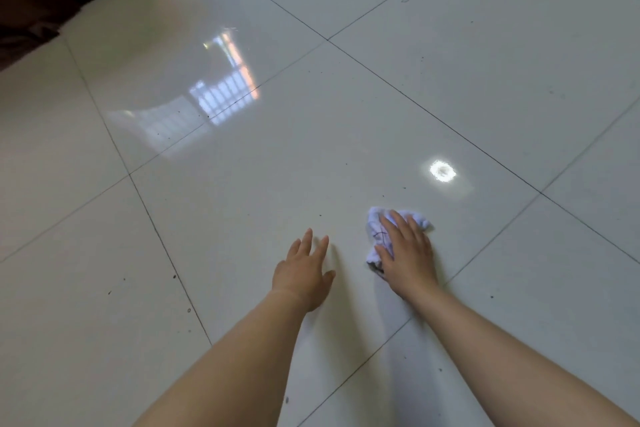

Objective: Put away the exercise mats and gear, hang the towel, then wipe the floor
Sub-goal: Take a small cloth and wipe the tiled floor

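A white, crumpled cloth (376, 230) with a few thin dark lines on it lies on the glossy pale tile floor (242, 204). The right hand (407, 255) lies palm-down on top of the cloth and covers most of it. Its fingers (392, 226) are straight and slightly apart, pressing flat rather than curled round the fabric. Folds of the cloth show past the fingertips and along the thumb side of the hand.

The left hand (304, 272) is just to the left of the cloth and apart from it. It is palm-down over the bare tile, fingers (307, 242) spread and straight, thumb out toward the cloth, holding nothing. Whether the palm touches the floor cannot be told.

Beyond the cloth, close by, a small bright reflected spot of light (442, 170) sits on the tile. Farther off and to the left of the cloth is the reflection of a barred window (221, 95). Well away from the cloth, in the far left corner, lies dark brown fabric (38, 0). Small dark specks dot the tiles around the cloth.
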Action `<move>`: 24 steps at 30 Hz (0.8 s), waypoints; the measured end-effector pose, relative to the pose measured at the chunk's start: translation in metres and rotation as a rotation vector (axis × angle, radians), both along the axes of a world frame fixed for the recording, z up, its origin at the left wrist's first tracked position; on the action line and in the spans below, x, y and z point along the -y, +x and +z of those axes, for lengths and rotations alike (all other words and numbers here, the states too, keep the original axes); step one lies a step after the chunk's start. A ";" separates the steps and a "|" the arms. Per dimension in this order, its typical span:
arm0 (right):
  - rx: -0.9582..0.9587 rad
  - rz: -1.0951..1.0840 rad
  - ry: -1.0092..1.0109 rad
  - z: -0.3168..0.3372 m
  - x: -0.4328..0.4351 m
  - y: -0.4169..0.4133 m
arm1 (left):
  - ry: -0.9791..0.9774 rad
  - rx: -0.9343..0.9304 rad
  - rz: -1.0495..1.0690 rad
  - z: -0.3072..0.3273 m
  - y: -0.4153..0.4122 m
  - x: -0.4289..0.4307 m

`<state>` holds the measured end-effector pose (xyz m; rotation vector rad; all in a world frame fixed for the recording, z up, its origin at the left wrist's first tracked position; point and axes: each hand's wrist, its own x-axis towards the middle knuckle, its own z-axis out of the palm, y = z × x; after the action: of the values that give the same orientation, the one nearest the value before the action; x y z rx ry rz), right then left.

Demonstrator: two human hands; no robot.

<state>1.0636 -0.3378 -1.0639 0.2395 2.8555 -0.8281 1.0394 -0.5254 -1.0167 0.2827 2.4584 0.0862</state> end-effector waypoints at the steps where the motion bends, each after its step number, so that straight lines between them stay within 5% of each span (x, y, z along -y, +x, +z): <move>1: -0.006 -0.004 0.001 0.000 0.003 -0.005 | 0.000 0.000 0.012 -0.001 -0.004 0.004; 24: -0.152 0.036 0.173 -0.032 0.068 -0.218 | 0.156 -0.331 0.023 -0.039 -0.231 0.041</move>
<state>0.8452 -0.4060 -1.0954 0.1513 3.0674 -0.6172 0.8079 -0.5660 -1.0553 0.3609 2.7891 0.2603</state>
